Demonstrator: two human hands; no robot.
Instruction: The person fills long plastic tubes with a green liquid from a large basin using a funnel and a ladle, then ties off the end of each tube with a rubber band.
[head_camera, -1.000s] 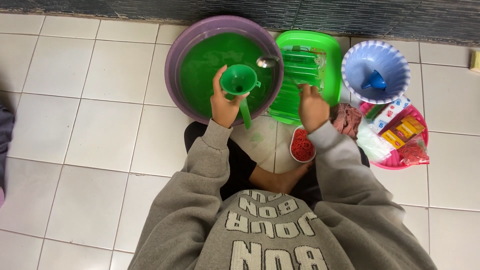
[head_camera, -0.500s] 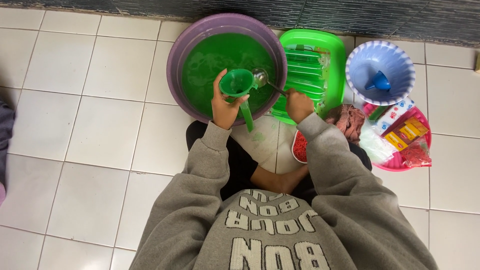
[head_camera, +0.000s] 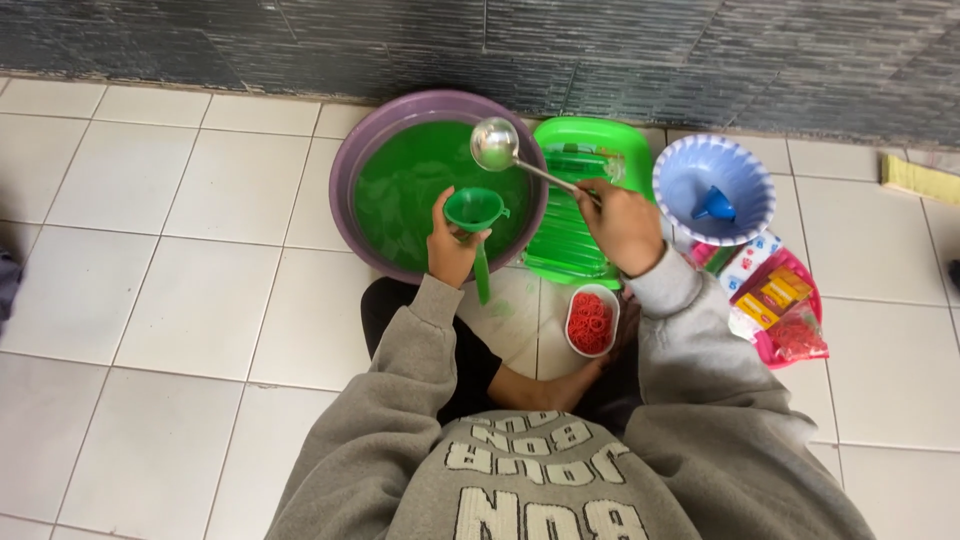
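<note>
The left hand (head_camera: 452, 248) is closed around a green funnel (head_camera: 475, 212), holding it upright over the near edge of a purple basin (head_camera: 352, 170) filled with green liquid. The right hand (head_camera: 622, 222) grips the handle of a metal ladle (head_camera: 496, 144) (its bowl is above the liquid). A small dish of red rubber bands (head_camera: 591, 322) stands on the floor between the arms.

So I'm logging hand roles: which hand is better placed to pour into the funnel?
Right hand: it grips the ladle above the funnel, which the left hand holds.
</note>
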